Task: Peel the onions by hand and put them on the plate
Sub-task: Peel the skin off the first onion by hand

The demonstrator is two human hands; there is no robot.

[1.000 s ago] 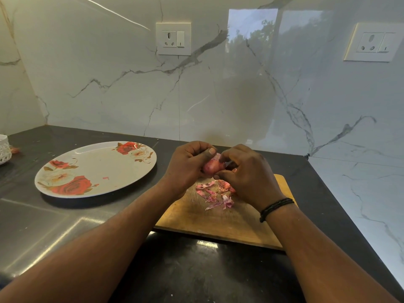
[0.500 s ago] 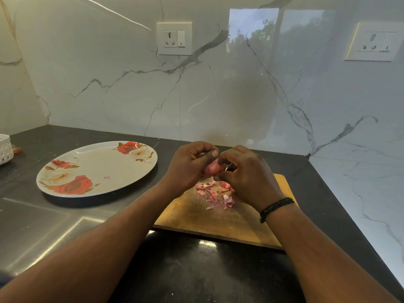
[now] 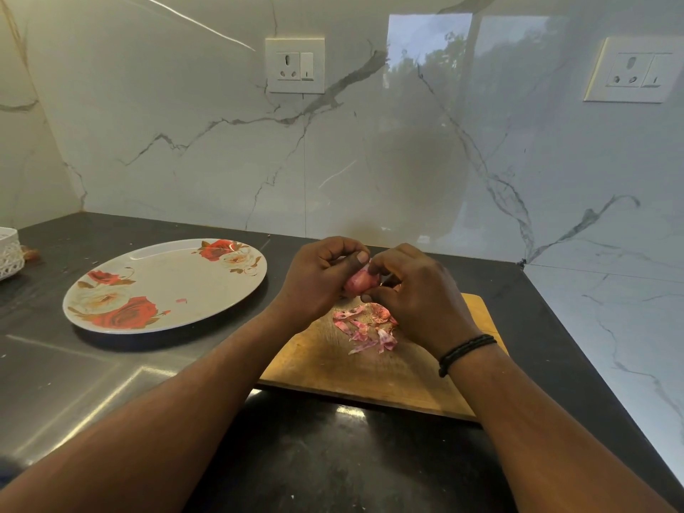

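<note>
White marble-patterned wall tiles rise behind a dark, glossy table [image 3: 111,383] set into a corner, with two wall sockets higher up. The landmark is a wooden cutting board [image 3: 370,372] lying flat on the table, near the back wall.

Above the far end of the board, two bare hands meet around one small pink onion [image 3: 361,281]. The left hand [image 3: 318,279] curls closed around the onion from the left, thumb pressed over its top. The right hand [image 3: 414,294], with a dark braided band [image 3: 466,351] at the wrist, closes on the onion's other end, fingertips pinched together as if on a strip of skin. Both grips are snug on the onion, with little of it showing between them.

On the board, directly beneath the hands, lies a loose scatter of pink papery peels [image 3: 366,327].

Left of the board, well apart from it, sits a large pale oval plate [image 3: 166,275] printed with red roses. It holds no onions, only one tiny pink scrap. Further left of the board, at the table's edge, a white lattice basket [image 3: 9,253] is partly visible.

The onion looks small, light and firm, probably slick where the flesh is bared. Its skin looks thin, dry and brittle, likely to tear into flakes. The best hold is probably a steady cradle around the body with one hand, while the other pinches a loose edge of skin near an end and pulls.
</note>
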